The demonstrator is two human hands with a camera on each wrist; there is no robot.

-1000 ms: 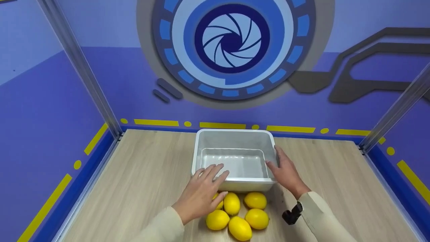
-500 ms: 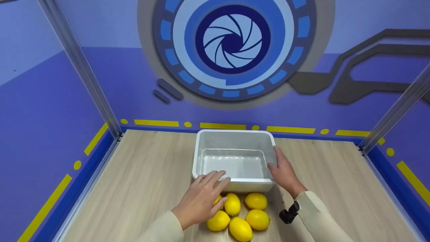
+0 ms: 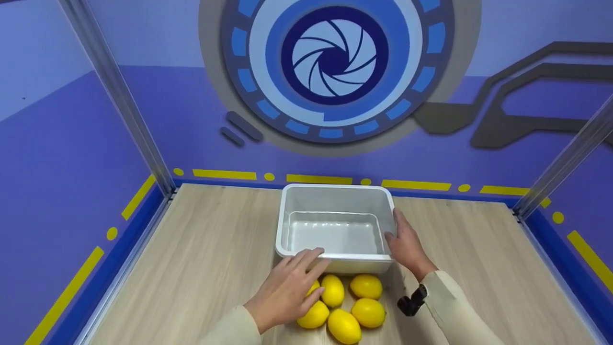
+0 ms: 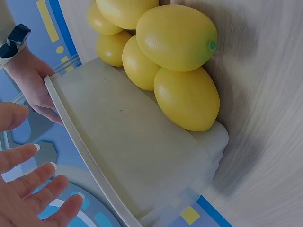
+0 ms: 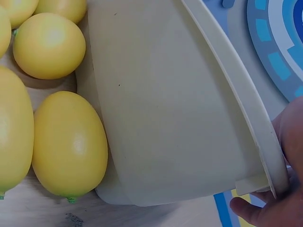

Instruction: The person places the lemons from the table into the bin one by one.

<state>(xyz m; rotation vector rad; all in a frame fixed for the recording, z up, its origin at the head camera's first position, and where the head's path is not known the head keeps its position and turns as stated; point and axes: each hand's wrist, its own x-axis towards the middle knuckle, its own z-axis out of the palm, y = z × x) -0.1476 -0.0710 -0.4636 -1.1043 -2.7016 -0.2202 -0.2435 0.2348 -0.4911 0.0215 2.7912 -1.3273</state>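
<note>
A white plastic storage box (image 3: 359,265) stands upright on the table, its inside bare. My right hand (image 3: 409,247) grips the box's right rim; in the right wrist view part of that hand (image 5: 284,208) wraps round the rim's corner. Several yellow lemons (image 3: 366,286) lie against and before the box's front wall. My left hand (image 3: 287,290) hovers over the left lemons at the front rim, hiding part of them. In the left wrist view its fingers (image 4: 40,201) are spread, apart from the box, and hold nothing.
The wooden table (image 3: 220,239) extends to both sides of the box. Close behind the box rises a blue-purple printed wall (image 3: 191,120). Metal posts (image 3: 119,96) mark the corners. A black device (image 3: 413,301) sits on my right wrist.
My left hand has drawn back slightly from the box's front rim toward the lemons. My right thumb has shifted a little to the right along the rim. The box and lemons stay in place.
</note>
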